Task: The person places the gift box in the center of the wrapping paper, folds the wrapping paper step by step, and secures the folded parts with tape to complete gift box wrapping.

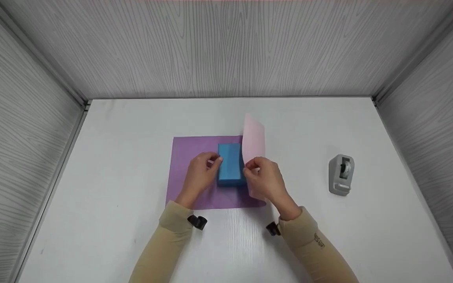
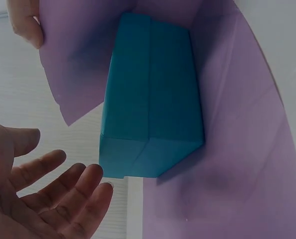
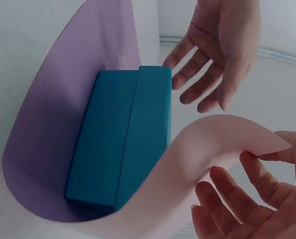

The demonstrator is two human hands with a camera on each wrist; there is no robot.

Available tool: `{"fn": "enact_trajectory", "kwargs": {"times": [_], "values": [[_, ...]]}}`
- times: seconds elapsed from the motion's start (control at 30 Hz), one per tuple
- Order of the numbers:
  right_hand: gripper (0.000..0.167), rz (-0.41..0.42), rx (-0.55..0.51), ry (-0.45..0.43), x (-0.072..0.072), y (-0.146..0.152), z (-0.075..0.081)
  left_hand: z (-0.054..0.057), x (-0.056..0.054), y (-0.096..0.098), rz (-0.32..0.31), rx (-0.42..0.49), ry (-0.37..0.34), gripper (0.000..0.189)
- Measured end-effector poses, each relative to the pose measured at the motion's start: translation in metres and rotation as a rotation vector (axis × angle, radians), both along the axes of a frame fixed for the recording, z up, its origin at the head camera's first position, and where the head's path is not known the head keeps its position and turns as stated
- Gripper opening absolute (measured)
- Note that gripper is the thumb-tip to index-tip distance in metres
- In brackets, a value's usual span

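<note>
A blue box [image 1: 229, 163] sits on a sheet of paper [image 1: 189, 147], purple on its upper side. The sheet's right part stands raised beside the box, showing its pale pink back [image 1: 254, 137]. My right hand [image 1: 266, 179] pinches the edge of this raised part between thumb and fingers, plain in the right wrist view, where the pink paper [image 3: 208, 144] curves toward the fingertips. My left hand [image 1: 201, 173] is at the box's left side, fingers loosely bent and holding nothing. In the left wrist view its fingertips are near the box's [image 2: 153, 94] end.
A grey tape dispenser [image 1: 341, 175] with a roll in it stands on the white table [image 1: 112, 165] to the right of the paper. Grey wood-grain panels [image 1: 226, 51] enclose the table at the back and both sides.
</note>
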State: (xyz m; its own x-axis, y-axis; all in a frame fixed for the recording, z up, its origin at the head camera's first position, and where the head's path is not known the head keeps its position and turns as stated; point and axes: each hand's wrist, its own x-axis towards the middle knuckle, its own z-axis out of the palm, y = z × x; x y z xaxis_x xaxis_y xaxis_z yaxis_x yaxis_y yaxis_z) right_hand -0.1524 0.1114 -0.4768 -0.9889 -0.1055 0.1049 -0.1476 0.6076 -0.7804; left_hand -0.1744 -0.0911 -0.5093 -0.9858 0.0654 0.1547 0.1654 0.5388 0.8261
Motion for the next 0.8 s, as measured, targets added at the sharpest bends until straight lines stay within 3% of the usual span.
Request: {"fn": "enact_trajectory", "kwargs": {"times": [0.23,0.43,0.6,0.8], "values": [[0.010,0.018,0.054,0.002,0.001,-0.007,-0.002,0.000,-0.006,0.007,0.039,-0.004,-0.044,0.022],[0.008,0.076,0.082,0.092,0.002,-0.012,-0.006,0.001,-0.011,0.013,0.057,0.002,-0.067,0.025],[0.006,0.111,0.101,0.144,0.003,-0.015,-0.009,0.005,-0.011,0.018,0.044,-0.001,-0.062,0.028],[0.004,0.127,0.127,0.147,0.005,-0.019,-0.011,0.006,-0.011,0.023,0.017,0.019,-0.069,0.026]]}}
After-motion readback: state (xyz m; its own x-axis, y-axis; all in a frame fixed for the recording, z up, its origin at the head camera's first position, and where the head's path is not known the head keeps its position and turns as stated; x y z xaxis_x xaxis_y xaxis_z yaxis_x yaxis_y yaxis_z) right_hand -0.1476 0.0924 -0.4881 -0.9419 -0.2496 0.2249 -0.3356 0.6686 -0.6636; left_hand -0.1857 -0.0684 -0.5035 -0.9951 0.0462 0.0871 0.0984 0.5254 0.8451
